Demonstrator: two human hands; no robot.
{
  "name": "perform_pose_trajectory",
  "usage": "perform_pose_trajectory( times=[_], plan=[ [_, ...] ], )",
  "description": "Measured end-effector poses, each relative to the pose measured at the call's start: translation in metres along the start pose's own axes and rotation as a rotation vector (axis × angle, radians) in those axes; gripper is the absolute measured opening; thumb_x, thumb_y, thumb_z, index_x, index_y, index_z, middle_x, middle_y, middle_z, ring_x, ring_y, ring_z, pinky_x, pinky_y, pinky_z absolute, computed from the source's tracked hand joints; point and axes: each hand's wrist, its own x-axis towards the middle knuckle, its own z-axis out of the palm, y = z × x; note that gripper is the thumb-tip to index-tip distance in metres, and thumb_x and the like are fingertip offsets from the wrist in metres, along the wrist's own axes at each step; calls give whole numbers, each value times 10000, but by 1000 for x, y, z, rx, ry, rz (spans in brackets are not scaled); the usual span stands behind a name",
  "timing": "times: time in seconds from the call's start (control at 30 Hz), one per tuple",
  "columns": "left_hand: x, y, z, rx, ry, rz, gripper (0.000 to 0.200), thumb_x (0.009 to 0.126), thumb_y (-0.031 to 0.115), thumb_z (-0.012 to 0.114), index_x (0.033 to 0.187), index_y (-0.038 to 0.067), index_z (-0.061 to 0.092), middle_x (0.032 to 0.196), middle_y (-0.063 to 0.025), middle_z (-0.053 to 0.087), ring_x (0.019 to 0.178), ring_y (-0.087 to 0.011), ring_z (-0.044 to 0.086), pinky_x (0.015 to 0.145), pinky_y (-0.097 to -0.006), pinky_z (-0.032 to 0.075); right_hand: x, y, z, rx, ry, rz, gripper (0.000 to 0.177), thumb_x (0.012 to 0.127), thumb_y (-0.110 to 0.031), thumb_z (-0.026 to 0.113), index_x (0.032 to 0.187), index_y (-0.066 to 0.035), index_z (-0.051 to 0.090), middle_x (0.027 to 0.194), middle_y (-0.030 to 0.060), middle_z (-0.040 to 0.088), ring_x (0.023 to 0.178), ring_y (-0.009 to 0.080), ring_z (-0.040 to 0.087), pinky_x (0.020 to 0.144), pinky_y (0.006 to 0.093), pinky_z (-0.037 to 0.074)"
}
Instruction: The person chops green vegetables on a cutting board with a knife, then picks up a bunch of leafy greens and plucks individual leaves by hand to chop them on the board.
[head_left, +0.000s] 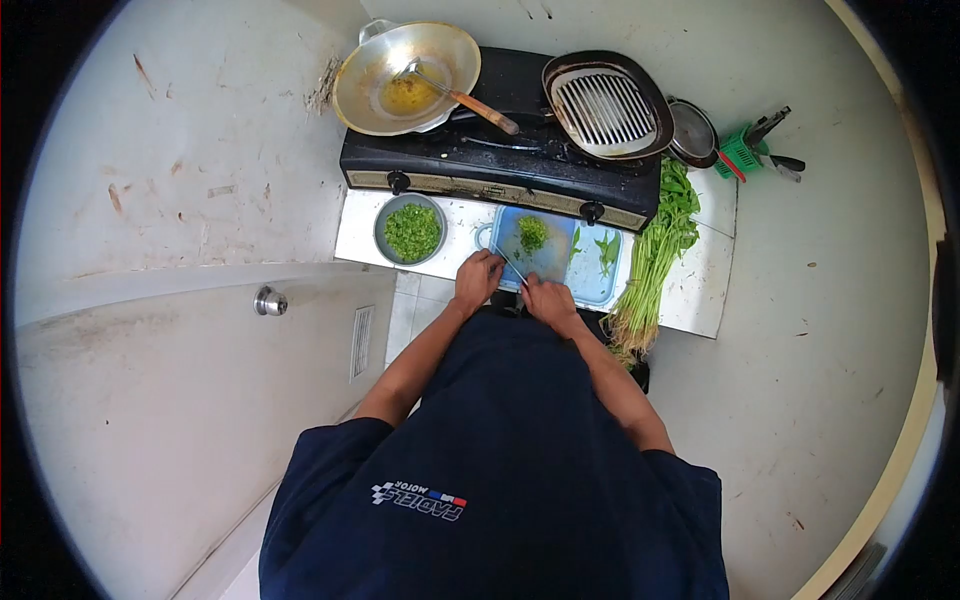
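Observation:
My right hand [548, 299] is closed around the handle of a knife [511, 264], whose thin blade slants up and left over the blue cutting board [597, 287]. At the board's lower left edge is my left hand [479, 277], its fingers curled together close to the blade; what they hold, if anything, is hidden. A small heap of chopped greens [532, 233] lies on the board just beyond the knife. Several loose green leaves [607, 252] rest on its right part. To the left stands a grey bowl [379, 236] filled with finely chopped greens [412, 232].
Behind the board is a black two-burner stove [440, 165]. It carries a wok [350, 90] with a wooden-handled ladle [487, 112] and a grill pan [605, 105]. A bunch of rooted leafy greens [655, 262] hangs over the counter's front edge. A green basket [738, 152] holds utensils.

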Motion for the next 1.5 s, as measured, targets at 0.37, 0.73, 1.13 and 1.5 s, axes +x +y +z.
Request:
perform_pose_trajectory(
  times=[0.37, 0.73, 1.13, 1.5],
  plan=[
    [1, 6, -3, -50, -21, -87, 107, 867, 115, 697, 943, 74, 761, 906, -110, 702, 856, -335, 689, 787, -430, 553, -6, 4, 6, 4, -13, 69, 409, 1065, -392, 465, 1086, 1, 579, 750, 234, 719, 712, 435, 722, 670, 549, 577],
    [-1, 12, -8, -5, -26, -78, 103, 866, 114, 698, 941, 70, 753, 920, -109, 676, 872, -339, 681, 783, -437, 554, -7, -1, 6, -10, 6, 7, 369, 1056, -370, 500, 1030, -10, 579, 726, 234, 712, 693, 423, 726, 646, 538, 584],
    [-9, 7, -5, 0, 1, -60, 152, 882, 125, 693, 993, 82, 787, 959, -100, 699, 914, -319, 685, 823, -419, 558, -10, -1, 13, 2, 35, 32, 379, 1054, -379, 498, 1053, -8, 576, 707, 229, 706, 676, 441, 720, 634, 545, 585],
    [-9, 11, -10, -9, -23, -80, 161, 879, 100, 690, 997, 82, 797, 964, -105, 719, 900, -315, 703, 816, -414, 570, -5, -12, 13, 64, 37, 100, 380, 1049, -374, 501, 1061, -2, 580, 738, 260, 705, 698, 472, 714, 639, 567, 579]
  ],
)
